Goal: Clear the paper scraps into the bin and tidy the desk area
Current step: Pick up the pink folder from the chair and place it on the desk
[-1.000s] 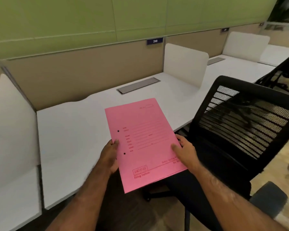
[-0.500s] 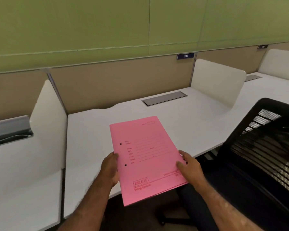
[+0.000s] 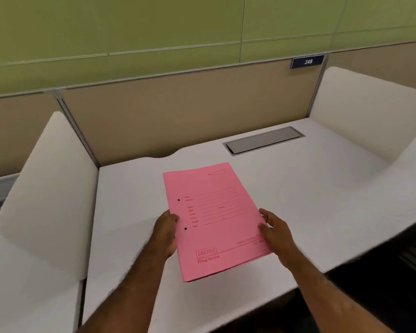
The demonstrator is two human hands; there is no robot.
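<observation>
A white desk (image 3: 310, 200) sits in a cubicle, with a tan partition behind it, green wall panels above, white side dividers and a grey cable hatch (image 3: 264, 140) set into the back. No scraps and no bin show from here.

Both hands hold a pink folder (image 3: 216, 219) over the middle of the desk. The left hand (image 3: 166, 233) pinches the punched spine edge, thumb on top and fingers under. The right hand (image 3: 277, 233) has its grip on the opposite edge, thumb pressing the cover and fingers curled beneath. Whether the folder already touches the desk I cannot tell — its near corner looks slightly lifted.

The step seems to be laying the folder down. To do it well, I'd lower it flat, square it to the desk edge and let go with both grips together — the folder spans the gap between the hands, most of it reaching away past the fingers.
</observation>
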